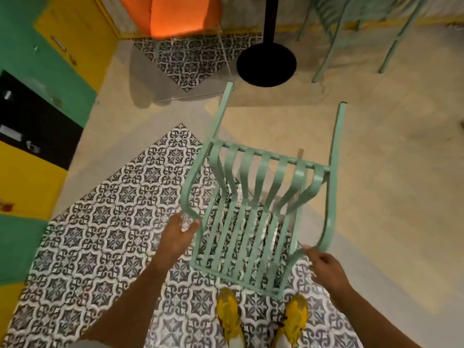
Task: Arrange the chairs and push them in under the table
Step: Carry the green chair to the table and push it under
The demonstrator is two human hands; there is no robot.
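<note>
A mint-green metal slatted chair (253, 212) is tipped over in front of me, two legs pointing away toward the table's black pedestal base (266, 64). My left hand (178, 236) is beside the chair's left curved rail, fingers apart, thumb touching or nearly touching it. At the chair's lower right corner is my right hand (326, 268), fingers loosely curled against the curved rail. Whether either hand truly grips cannot be told. The tabletop itself is out of view.
A second mint-green chair (356, 33) stands at the top right. An orange cushioned seat (175, 16) is at the top. Yellow, green and black cabinets (37, 121) line the left side. My yellow shoes (229, 315) stand on patterned tile just below the chair.
</note>
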